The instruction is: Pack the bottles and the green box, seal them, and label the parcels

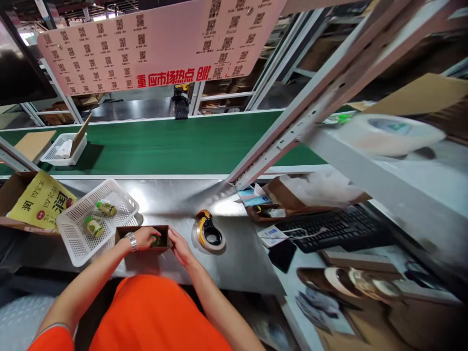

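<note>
A small open cardboard box (144, 261) stands on the metal bench in front of my body. My left hand (146, 238), with a metal watch at its wrist, reaches into the box from the left. Its fingers are curled round a green-capped bottle (156, 240), mostly hidden by the hand and the box walls. With my right hand (181, 247) I grip the right side of the box. Left of the box, a white perforated basket (76, 251) holds two similar bottles, one (107, 208) toward the back and another (94, 226) nearer me.
An orange-and-black tape dispenser (209, 231) lies right of the box. Behind the bench runs a green conveyor belt (175, 146) carrying another white basket (78, 152). At left is a carton with a yellow bag (40, 202). A keyboard (329, 226) and metal upright (288, 126) stand right.
</note>
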`<state>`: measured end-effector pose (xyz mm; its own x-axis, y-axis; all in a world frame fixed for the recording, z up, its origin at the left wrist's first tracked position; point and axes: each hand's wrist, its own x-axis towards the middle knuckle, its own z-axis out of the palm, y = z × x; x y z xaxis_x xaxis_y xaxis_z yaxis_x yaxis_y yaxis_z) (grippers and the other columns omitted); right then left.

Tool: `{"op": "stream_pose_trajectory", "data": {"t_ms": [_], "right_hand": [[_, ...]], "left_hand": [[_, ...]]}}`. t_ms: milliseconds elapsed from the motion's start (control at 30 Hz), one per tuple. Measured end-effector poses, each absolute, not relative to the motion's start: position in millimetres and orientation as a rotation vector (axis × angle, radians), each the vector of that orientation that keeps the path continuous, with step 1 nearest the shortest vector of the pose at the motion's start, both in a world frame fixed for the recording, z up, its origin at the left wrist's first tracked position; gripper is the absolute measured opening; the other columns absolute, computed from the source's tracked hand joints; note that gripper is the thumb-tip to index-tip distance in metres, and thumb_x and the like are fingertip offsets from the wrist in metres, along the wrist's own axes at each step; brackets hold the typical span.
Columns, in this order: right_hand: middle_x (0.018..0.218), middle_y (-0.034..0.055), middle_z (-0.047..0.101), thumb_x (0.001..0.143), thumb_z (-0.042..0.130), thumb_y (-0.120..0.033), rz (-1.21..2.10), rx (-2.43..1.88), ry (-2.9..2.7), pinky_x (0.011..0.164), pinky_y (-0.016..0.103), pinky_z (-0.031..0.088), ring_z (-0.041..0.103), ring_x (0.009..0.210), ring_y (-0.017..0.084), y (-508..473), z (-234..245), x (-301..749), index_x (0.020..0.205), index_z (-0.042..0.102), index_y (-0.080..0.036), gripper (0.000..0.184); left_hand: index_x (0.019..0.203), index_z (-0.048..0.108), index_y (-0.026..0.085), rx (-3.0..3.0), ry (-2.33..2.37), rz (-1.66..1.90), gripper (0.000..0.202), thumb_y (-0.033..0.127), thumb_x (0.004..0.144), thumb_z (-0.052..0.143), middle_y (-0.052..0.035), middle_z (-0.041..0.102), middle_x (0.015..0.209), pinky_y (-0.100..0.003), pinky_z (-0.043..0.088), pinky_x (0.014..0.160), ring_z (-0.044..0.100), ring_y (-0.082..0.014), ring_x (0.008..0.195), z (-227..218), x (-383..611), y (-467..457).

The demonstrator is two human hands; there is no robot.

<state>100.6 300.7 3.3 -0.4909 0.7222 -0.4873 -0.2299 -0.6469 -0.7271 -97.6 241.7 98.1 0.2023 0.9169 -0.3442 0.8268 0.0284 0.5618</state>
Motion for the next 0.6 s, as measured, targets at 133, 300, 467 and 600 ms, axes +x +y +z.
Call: {"op": "stream_pose_trajectory", "data": {"t_ms": [133,300,467,600], "right_hand": [[0.121,0.0036,0.088,0.078,0.092,-0.05,2.178,-1.086,-0.806,0.115,0.047,0.061,0.078,0.127,0.03,302,12,103,0.12,0.083,-0.03,0.047],[0.123,0.0036,0.087,0.073,0.094,-0.055,2.126,-1.147,-0.831,0.114,0.046,0.061,0.077,0.128,0.03,303,11,103,0.115,0.084,-0.029,0.051],[0.12,0.0042,0.087,0.068,0.093,-0.062,2.104,-1.178,-0.847,0.112,0.05,0.061,0.079,0.122,0.032,302,2,103,0.116,0.083,-0.029,0.059],[0.122,0.007,0.087,0.072,0.09,-0.066,2.038,-1.158,-0.94,0.112,0.052,0.062,0.079,0.124,0.033,303,-1,107,0.119,0.083,-0.028,0.061]], "left_hand": [[0.14,0.077,0.02,1.673,1.773,0.097,0.042,0.019,0.099,0.066,-0.0122,0.078,0.147,-0.037,0.052,0.124,0.072,-0.0271,0.139,102,-119,225],[0.134,0.077,0.014,1.52,1.892,-0.06,0.045,0.034,0.094,0.076,-0.0238,0.081,0.134,-0.048,0.061,0.108,0.078,-0.0398,0.126,92,-119,229],[0.112,0.083,0.013,1.501,1.835,-0.078,0.03,0.037,0.098,0.071,-0.0254,0.084,0.121,-0.041,0.062,0.096,0.082,-0.0371,0.115,88,-94,246],[0.119,0.082,0.012,1.524,1.849,0.001,0.036,0.038,0.096,0.071,-0.0237,0.085,0.12,-0.042,0.062,0.098,0.082,-0.0362,0.115,99,-103,237]]}}
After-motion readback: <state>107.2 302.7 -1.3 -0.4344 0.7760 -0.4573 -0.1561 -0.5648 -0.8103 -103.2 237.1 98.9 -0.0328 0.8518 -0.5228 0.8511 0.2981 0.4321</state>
